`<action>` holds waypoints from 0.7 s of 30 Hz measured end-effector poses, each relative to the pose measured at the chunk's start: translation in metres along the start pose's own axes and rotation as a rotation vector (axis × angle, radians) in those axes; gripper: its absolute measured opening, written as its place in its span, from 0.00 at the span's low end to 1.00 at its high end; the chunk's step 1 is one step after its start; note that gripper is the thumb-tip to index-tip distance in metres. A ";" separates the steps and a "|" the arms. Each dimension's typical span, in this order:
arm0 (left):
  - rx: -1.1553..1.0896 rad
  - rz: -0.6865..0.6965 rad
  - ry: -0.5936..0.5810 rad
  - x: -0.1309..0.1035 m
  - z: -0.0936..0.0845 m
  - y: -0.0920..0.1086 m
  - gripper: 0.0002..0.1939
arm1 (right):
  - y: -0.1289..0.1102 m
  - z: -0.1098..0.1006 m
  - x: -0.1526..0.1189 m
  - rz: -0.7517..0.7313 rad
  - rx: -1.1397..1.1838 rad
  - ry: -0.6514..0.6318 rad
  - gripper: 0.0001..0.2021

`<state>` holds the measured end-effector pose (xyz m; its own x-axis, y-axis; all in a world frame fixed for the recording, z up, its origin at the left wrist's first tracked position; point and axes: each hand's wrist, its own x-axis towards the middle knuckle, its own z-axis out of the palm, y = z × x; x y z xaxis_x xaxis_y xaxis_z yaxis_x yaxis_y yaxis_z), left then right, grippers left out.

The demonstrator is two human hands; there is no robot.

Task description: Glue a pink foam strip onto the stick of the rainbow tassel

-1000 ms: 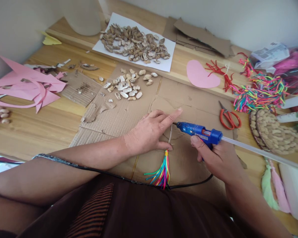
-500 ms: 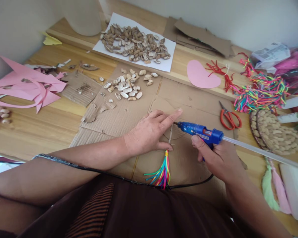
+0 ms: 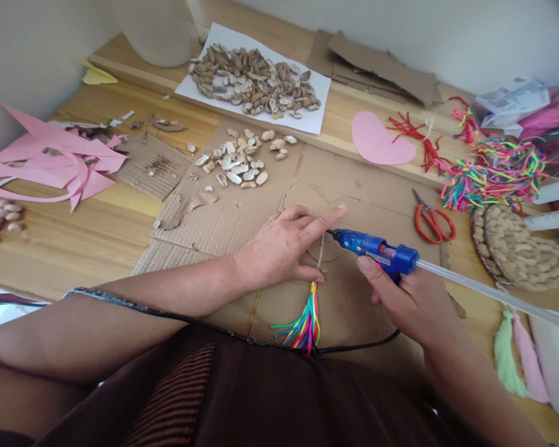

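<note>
My right hand [image 3: 407, 298] is wrapped round the handle of a blue glue gun [image 3: 366, 247], with a long clear glue stick [image 3: 475, 288] at its back. The gun's nozzle points left, at a thin pale string [image 3: 321, 251] beside my left hand. My left hand [image 3: 284, 248] rests on the cardboard [image 3: 242, 217], fingers apart, thumb at the string's lower end and index finger stretched out above the nozzle. A rainbow tassel [image 3: 305, 320] hangs from the string below the thumb. A round cardboard piece lies partly hidden beneath the hand.
A black cord [image 3: 205, 324] crosses my left forearm. Peanut shells [image 3: 237, 158] lie on the cardboard, more [image 3: 261, 81] on white paper. Red scissors [image 3: 432, 220], colourful tassels [image 3: 494, 174] and a peanut-covered piece [image 3: 526, 248] are at the right. Pink paper scraps [image 3: 51, 161] lie left.
My left index fingertip has shifted slightly to the right. The glue gun and my right hand have barely moved, and the tassel lies as before.
</note>
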<state>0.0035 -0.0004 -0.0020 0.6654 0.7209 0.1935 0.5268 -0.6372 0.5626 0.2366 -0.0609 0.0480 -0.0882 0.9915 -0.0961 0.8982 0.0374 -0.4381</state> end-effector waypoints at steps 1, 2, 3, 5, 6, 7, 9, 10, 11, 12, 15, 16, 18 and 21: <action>0.002 -0.003 0.001 0.000 0.000 0.000 0.59 | 0.000 0.000 -0.001 -0.001 0.001 0.005 0.25; 0.003 -0.005 -0.001 0.000 0.000 0.000 0.59 | -0.001 0.000 -0.001 0.001 0.000 0.007 0.26; 0.006 -0.009 -0.005 0.000 -0.001 0.000 0.59 | -0.001 0.000 -0.001 0.005 -0.002 0.009 0.26; 0.010 -0.015 -0.015 0.000 -0.002 0.001 0.59 | -0.001 0.000 -0.001 0.012 -0.008 0.006 0.27; 0.011 -0.017 -0.019 0.000 -0.002 0.001 0.59 | -0.002 0.000 -0.001 0.016 -0.011 0.003 0.27; 0.011 -0.017 -0.020 0.000 -0.002 0.001 0.60 | -0.002 0.000 -0.001 0.019 -0.012 0.000 0.27; 0.011 -0.015 -0.018 0.001 -0.002 0.001 0.60 | -0.003 0.000 0.000 0.024 -0.009 0.000 0.27; 0.012 -0.012 -0.017 0.000 -0.002 0.001 0.60 | -0.003 0.001 0.000 0.025 -0.008 0.001 0.27; 0.013 -0.009 -0.016 0.000 -0.002 0.001 0.60 | -0.003 0.001 0.000 0.025 -0.009 0.005 0.27; 0.015 -0.006 -0.014 0.000 -0.002 0.001 0.60 | -0.003 0.001 0.000 0.021 -0.010 0.010 0.27; 0.023 0.002 -0.005 0.000 -0.001 0.000 0.60 | -0.002 0.002 0.000 0.006 -0.008 0.018 0.27; 0.026 0.004 -0.001 -0.001 0.000 0.000 0.60 | -0.002 0.002 0.000 0.003 -0.004 0.016 0.27; 0.032 0.006 0.005 -0.001 0.000 0.000 0.60 | -0.001 0.002 0.000 -0.001 0.001 0.010 0.27; 0.042 0.006 0.006 -0.001 0.000 0.001 0.60 | 0.001 0.002 0.000 0.001 -0.004 0.008 0.27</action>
<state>0.0030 -0.0016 -0.0016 0.6653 0.7188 0.2016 0.5450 -0.6522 0.5269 0.2362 -0.0609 0.0455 -0.0833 0.9925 -0.0893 0.8999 0.0364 -0.4346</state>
